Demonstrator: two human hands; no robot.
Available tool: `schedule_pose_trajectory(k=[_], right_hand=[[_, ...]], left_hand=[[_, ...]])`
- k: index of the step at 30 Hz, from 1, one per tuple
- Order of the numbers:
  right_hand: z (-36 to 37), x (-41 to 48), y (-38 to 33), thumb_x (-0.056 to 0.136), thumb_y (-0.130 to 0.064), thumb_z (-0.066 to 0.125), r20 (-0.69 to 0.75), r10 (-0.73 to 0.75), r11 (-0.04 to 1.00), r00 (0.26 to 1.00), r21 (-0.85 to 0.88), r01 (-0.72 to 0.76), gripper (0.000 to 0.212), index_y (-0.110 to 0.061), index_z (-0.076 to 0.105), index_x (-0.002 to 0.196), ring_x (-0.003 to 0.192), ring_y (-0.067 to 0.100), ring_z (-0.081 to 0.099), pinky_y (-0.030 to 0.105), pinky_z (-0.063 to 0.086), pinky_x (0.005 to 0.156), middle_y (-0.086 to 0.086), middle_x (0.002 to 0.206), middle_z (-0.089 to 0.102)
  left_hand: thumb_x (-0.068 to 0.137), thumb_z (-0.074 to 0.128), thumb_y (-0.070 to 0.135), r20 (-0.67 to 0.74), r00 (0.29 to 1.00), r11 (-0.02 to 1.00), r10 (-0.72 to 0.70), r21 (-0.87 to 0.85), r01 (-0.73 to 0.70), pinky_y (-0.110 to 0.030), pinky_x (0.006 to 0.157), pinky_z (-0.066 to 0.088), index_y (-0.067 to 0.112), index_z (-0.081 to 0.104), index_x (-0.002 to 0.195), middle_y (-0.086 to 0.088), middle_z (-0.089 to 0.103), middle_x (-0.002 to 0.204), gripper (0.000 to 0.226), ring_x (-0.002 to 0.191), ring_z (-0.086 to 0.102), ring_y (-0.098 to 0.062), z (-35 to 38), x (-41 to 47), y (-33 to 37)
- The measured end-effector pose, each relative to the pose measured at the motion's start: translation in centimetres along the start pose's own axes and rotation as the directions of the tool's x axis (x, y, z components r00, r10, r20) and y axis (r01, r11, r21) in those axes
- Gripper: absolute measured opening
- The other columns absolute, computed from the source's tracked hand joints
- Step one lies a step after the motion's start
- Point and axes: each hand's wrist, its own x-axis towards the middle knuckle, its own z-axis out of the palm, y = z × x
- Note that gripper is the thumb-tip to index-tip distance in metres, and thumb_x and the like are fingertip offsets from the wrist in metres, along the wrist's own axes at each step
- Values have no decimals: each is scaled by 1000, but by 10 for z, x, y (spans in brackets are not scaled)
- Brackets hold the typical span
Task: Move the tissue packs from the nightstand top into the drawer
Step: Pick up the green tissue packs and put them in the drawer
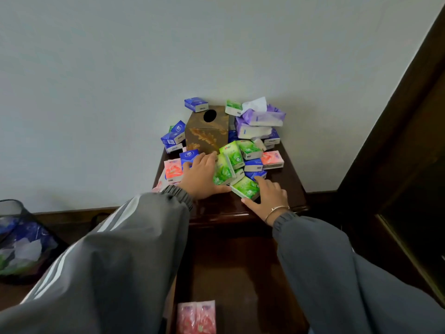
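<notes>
Fingers (212, 157) of left hand (201, 177) spread open on green tissue packs (222, 171); right hand (267, 196) open, touching green pack (245, 188) on nightstand (289, 186).

You are looking down at a pale, plain wall (120, 68) that is catching soft, even light. A dark wooden baseboard (72, 212) is running along its foot, dark wood trim (397, 116) is rising at your right, and a mesh wastebasket (21, 239) is sitting low at your left.
</notes>
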Motion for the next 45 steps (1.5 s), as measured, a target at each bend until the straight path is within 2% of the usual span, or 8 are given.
schedule_pose_trajectory(k=[6,12,17,20,28,34,38,45], right_hand=[[3,5,16,80,-54,57,-82,-82,996,993,25,84,67,-25,38,137,115,20,47,37,34,93,-4,124,54],[10,7,22,77,-51,59,-124,-125,991,984,41,131,65,-23,43,134,111,21,48,36,36,90,-4,119,55],[14,5,27,76,-50,62,-171,-154,984,973,62,167,63,-22,48,130,104,23,52,36,38,85,-2,110,58],[14,5,28,74,-50,61,-179,-162,982,970,64,176,63,-22,49,129,102,23,53,36,39,83,-3,108,58],[12,3,29,74,-45,67,-181,-143,970,973,168,174,62,-21,50,128,104,22,53,33,38,85,-3,112,60],[0,-7,35,75,-47,68,-144,-104,975,984,180,130,62,-24,50,129,113,18,50,32,36,89,-6,118,59],[-14,-18,41,74,-46,69,-127,-85,980,988,169,106,57,-26,51,125,112,15,50,31,34,90,-9,117,59],[-35,-35,28,70,-37,75,-323,-16,957,946,270,108,53,-20,58,117,102,17,54,37,43,88,-5,110,62]], left_hand=[[72,62,68,-96,993,997,71,3,-71,-54,110,16,17,28,147,-2,41,145,97,139,26,-22,4,12,-2],[71,73,51,-201,970,985,135,-82,-154,-42,103,27,20,36,140,-3,44,128,85,123,36,-24,-18,35,-2],[70,76,41,67,985,987,160,-18,-159,-41,101,39,8,35,134,-9,41,129,83,118,42,-28,-17,57,6],[67,76,44,81,986,989,146,24,-149,-44,92,44,9,35,127,-8,45,120,81,108,48,-29,-15,62,9],[66,76,49,-99,988,992,119,-36,-123,-41,91,46,11,34,137,-8,49,129,91,114,52,-28,-2,61,19],[62,76,44,-215,966,990,143,33,-139,-39,87,46,9,38,133,-9,51,121,88,109,52,-29,8,57,23],[62,76,38,-282,951,984,127,-85,-157,-36,89,45,6,38,135,-11,51,122,88,111,51,-29,0,50,15],[59,70,53,-406,913,965,26,-227,-128,-30,79,40,13,39,131,-4,52,121,87,107,52,-20,-35,16,-33]])
